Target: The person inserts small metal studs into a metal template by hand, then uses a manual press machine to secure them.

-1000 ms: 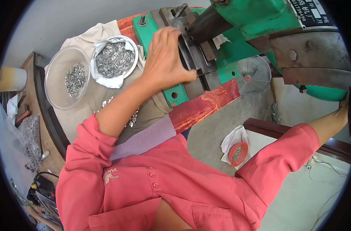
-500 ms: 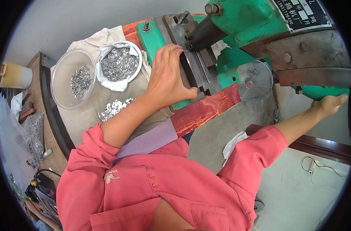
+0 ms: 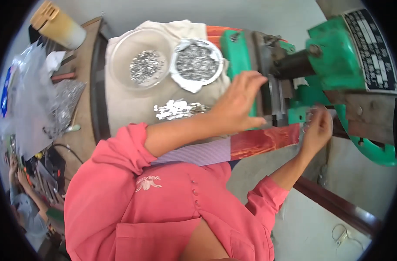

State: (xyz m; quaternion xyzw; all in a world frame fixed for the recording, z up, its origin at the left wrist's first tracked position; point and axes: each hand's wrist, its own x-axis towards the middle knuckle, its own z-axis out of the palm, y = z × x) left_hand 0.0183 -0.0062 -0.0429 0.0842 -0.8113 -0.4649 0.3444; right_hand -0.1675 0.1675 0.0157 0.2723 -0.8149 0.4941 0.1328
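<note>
My left hand (image 3: 235,104) is beside the green hand press (image 3: 337,56). Its fingers are spread, with the thumb apart, near the press's metal die block (image 3: 274,98). My right hand (image 3: 318,130) hovers at the near right of the press bed, fingers bent and blurred by motion; whether they hold anything is not visible. Left of my left hand lies a pile of small flat silvery pieces (image 3: 179,109) on a beige cloth (image 3: 124,111). Behind it stand a clear plastic bowl (image 3: 115,54) with small metal parts (image 3: 146,67) and a cloth-lined white bowl (image 3: 222,56) full of thin metal pieces (image 3: 196,63).
A red-painted board (image 3: 263,141), partly covered by lilac cloth (image 3: 202,152), runs along the near edge. A wooden side table (image 3: 83,106) at left bears plastic bags (image 3: 31,104) and a yellow-white container (image 3: 61,28). Another person's arm (image 3: 33,187) shows at the lower left.
The view has turned, shifting the scene. My right hand has come in from the far right, by the green rim, to the press bed. My left hand has drawn slightly back from the die block.
</note>
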